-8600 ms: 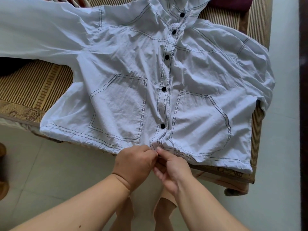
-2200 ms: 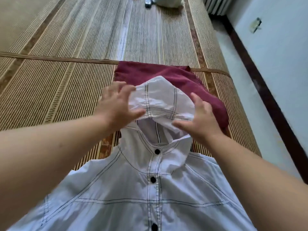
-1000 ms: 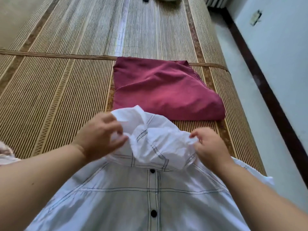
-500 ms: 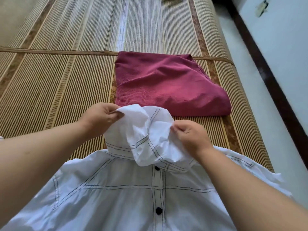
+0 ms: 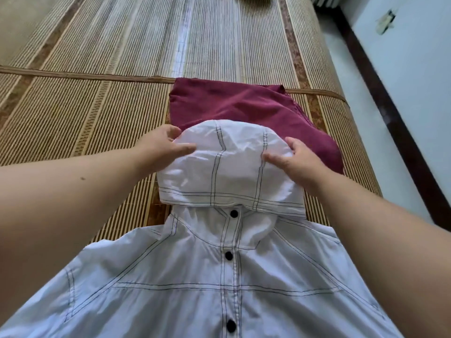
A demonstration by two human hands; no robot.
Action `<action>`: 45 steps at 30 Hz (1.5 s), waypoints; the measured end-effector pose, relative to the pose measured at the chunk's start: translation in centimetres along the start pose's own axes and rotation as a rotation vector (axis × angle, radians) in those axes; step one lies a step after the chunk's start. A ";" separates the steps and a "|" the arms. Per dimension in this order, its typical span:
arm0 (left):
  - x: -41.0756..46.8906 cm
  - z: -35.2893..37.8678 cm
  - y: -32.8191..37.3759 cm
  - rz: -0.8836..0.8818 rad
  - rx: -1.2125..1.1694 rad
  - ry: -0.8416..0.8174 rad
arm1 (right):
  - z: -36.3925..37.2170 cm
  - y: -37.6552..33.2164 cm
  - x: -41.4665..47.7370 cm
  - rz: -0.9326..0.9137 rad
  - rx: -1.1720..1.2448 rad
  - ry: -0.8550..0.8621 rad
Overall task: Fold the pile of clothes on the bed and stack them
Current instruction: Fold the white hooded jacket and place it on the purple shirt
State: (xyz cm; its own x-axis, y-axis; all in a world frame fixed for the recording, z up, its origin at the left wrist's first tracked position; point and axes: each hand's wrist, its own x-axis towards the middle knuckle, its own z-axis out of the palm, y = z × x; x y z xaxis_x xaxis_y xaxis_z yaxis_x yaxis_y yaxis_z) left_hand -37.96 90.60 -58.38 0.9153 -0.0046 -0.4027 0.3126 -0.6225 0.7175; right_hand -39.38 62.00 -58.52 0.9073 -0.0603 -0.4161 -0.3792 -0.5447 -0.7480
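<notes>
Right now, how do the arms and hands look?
The left forearm and right forearm are bare; no sleeves show. The left hand and right hand wear no gloves; no watch or ring shows. A small spot marks the left forearm.

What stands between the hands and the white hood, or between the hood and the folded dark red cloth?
Nothing visible does. The left hand and the right hand grip the hood at its two sides, thumbs on top. The hood's far edge overlaps the near edge of the dark red cloth.
</notes>
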 end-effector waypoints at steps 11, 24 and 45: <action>2.8 -2.3 1.9 -0.002 -0.274 0.074 | -2.5 -2.8 2.7 0.028 0.083 0.166; -0.1 -3.9 2.5 0.159 0.001 0.189 | -5.5 -1.9 -2.9 -0.144 -0.130 0.177; -26.4 5.4 -7.2 0.640 0.949 -0.363 | 3.3 10.2 -28.5 -0.301 -0.965 -0.233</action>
State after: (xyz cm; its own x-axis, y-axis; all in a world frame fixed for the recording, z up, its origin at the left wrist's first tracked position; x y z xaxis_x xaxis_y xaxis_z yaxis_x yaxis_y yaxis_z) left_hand -65.76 90.96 -55.99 0.6635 -0.6489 -0.3723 -0.6244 -0.7545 0.2022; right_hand -69.68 60.87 -56.02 0.8438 0.2964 -0.4474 0.2570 -0.9550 -0.1478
